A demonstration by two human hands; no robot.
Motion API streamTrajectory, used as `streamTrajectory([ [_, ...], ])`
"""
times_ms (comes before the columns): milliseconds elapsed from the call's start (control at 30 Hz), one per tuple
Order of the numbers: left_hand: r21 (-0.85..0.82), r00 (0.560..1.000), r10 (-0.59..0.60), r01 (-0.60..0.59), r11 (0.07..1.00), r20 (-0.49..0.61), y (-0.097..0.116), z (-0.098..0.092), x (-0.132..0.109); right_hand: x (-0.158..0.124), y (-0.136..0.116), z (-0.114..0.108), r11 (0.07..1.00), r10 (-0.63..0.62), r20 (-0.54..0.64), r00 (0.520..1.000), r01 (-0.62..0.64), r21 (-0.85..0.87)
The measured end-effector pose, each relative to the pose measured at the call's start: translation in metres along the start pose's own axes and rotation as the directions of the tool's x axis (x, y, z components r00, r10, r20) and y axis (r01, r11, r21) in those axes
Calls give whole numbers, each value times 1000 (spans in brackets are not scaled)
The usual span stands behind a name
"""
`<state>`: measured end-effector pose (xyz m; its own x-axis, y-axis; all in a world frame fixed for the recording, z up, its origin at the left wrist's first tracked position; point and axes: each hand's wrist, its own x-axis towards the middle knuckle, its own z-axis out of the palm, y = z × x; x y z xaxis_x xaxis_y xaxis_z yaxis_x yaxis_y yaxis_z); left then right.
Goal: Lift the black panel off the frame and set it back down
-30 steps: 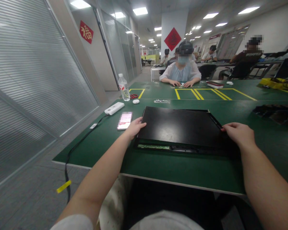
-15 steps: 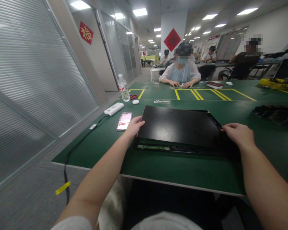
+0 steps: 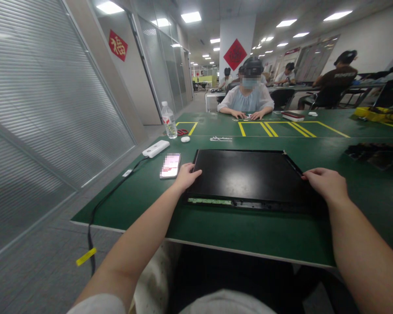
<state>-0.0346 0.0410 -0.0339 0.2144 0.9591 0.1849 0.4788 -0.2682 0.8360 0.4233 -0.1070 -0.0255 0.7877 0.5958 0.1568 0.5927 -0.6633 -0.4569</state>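
Note:
A black display panel lies flat within a shallow black frame on the green table. Along the near side of the frame runs a narrow green circuit board, left uncovered by the panel. My left hand grips the left edge, its thumb on top of the panel and its fingers at the outer side, partly hidden. At the right edge my right hand is closed in a pinch on the rim of the frame; its lower fingers are out of sight.
Left of the panel lie a phone and a white power bank with a black cable. Behind stand a water bottle, red scissors and a small white case. Dark parts lie right. A person sits opposite.
The panel's raised far and left side has come down into the frame. My left hand has shifted slightly right and down with it, thumb now over the panel. My right hand has stayed put.

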Motion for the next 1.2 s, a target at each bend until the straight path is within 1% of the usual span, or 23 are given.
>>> streamTrajectory([
  [100, 61, 999, -32, 32, 998, -15, -1, 1, 0, 2, 3, 2, 1000, -5, -18, 1000, 5, 11],
  [233, 62, 997, -78, 80, 995, -25, -1, 2, -2, 4, 4, 4, 1000, -12, -17, 1000, 13, 19],
  [400, 72, 997, -76, 78, 994, -33, -1, 3, -2, 4, 2, 2, 999, -6, -11, 1000, 7, 38],
  [667, 99, 996, -83, 85, 991, -24, -3, 4, 0, 0, -1, -1, 993, 58, 17, 998, -59, 105],
  [900, 76, 997, -78, 79, 994, -14, -3, 2, -1, 4, 1, 1, 986, 36, 2, 999, -36, 164],
  [1200, 65, 997, -72, 71, 995, 0, -5, 0, -2, -1, 0, -1, 978, 58, 15, 998, -59, 198],
])
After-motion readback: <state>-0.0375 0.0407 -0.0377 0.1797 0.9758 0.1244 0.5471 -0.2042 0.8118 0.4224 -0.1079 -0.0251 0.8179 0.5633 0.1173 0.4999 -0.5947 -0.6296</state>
